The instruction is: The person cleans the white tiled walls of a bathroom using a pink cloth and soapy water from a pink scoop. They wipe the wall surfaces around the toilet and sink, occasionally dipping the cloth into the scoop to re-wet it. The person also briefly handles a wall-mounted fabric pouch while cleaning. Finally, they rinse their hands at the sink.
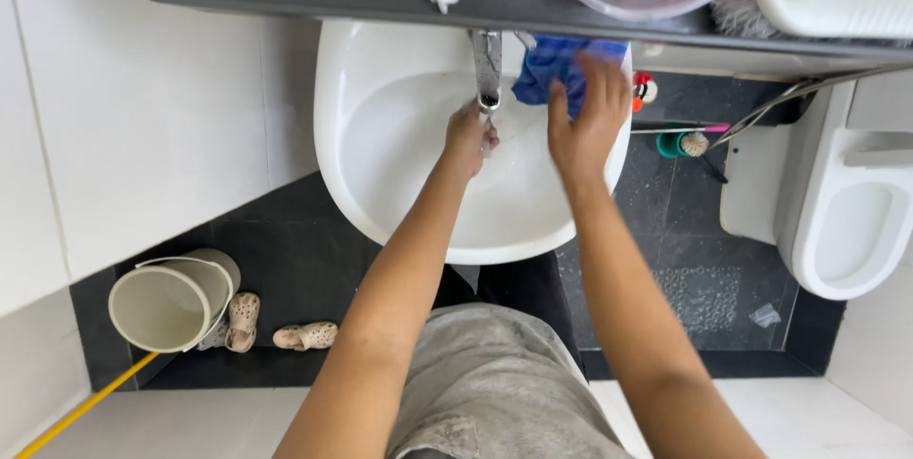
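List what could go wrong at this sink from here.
1. The left hand sits right under the metal tap; if water is running, it may splash over the rim of the white basin onto the dark floor tiles.
2. The blue cloth lies on the basin's back edge under the right hand and could slip into the bowl.
3. The small sandals beside the cream bucket could trip a backward step.
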